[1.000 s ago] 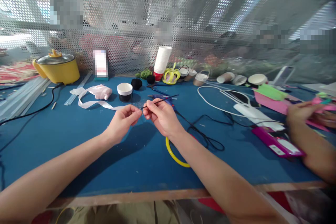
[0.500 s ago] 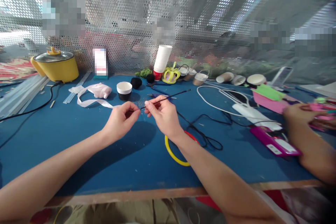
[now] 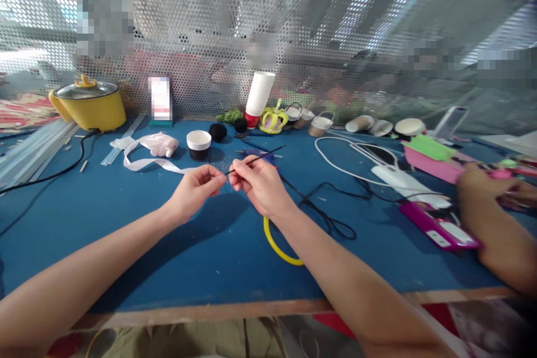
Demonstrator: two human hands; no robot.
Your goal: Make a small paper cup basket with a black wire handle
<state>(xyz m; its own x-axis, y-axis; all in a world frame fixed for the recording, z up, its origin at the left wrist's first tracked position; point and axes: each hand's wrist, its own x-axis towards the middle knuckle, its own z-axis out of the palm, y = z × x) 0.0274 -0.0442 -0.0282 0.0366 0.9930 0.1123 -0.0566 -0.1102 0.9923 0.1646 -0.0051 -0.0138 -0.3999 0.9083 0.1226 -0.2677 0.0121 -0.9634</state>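
Left hand (image 3: pixel 196 189) and right hand (image 3: pixel 257 183) pinch a thin black wire (image 3: pixel 255 160); left grip's hold hard to see. Yellow ring (image 3: pixel 274 246) half hidden.

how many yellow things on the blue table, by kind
yellow pot: 1
yellow ring under the right hand, partly hidden: 1
yellow crown-shaped piece: 1
total: 3
The left hand and right hand pinch a thin black strand, which is not counted.
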